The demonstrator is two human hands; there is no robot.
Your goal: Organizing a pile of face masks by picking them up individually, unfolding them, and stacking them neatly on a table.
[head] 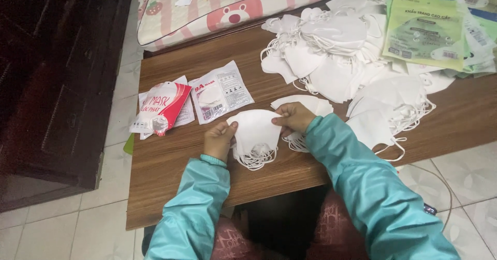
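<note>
A: Wooden table [196,161]; big heap of masks [336,58] far side. Small stack of white masks [254,133] at near edge.

B: Left hand [218,140] and right hand [293,117] pinch its sides. Probably light, soft, floppy; ear loops [256,159] dangle. Grip folded edges.

Bare tabletop [171,161] beside mask pile [336,58]
</note>
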